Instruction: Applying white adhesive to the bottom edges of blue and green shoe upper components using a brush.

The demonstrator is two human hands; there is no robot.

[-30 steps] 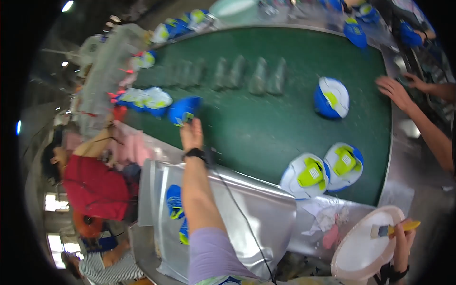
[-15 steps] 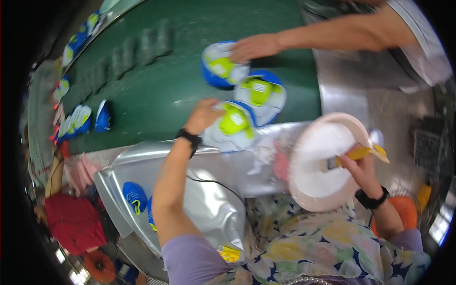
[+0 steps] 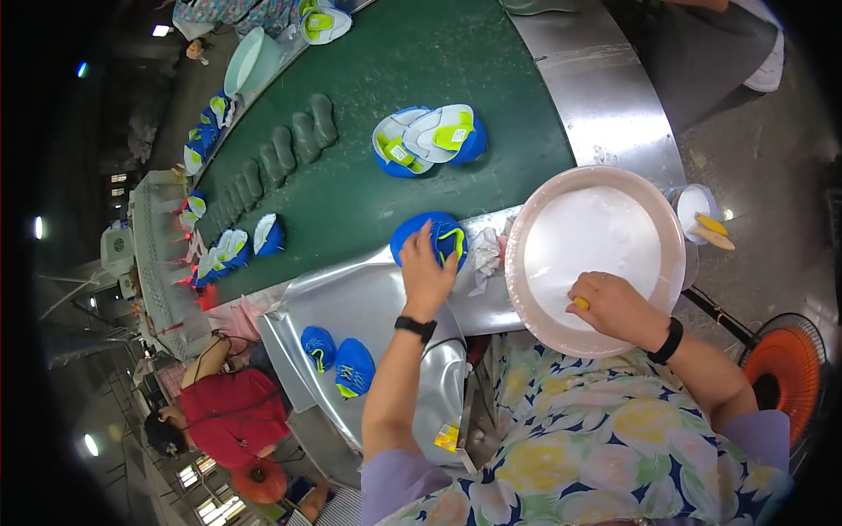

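Note:
A blue shoe upper (image 3: 408, 235) with a lime-edged opening lies at the belt's near edge, blue side up. My left hand (image 3: 427, 276) grips it, fingers over its top. My right hand (image 3: 614, 309) is closed around a brush, whose yellow handle end (image 3: 581, 303) shows at the fist. The brush head is hidden; in the earlier frame it shows grey. That hand is over the pale pink basin (image 3: 517, 289) of white liquid (image 3: 596, 228). Two more uppers (image 3: 445, 136), white and lime undersides up, overlap on the green belt (image 3: 351, 206).
Dark green soles (image 3: 303, 136) line the belt at left, near more blue uppers (image 3: 268, 235). Two blue uppers (image 3: 354, 368) lie on the metal tray (image 3: 403, 368). A crumpled cloth (image 3: 485, 254) lies beside the basin. An orange fan (image 3: 783, 377) stands at right; a co-worker in red (image 3: 232, 416) is at left.
The upper under my left hand has been turned from white side up to blue side up. My right hand has lowered the brush in the basin. The co-worker's hand has left the two uppers.

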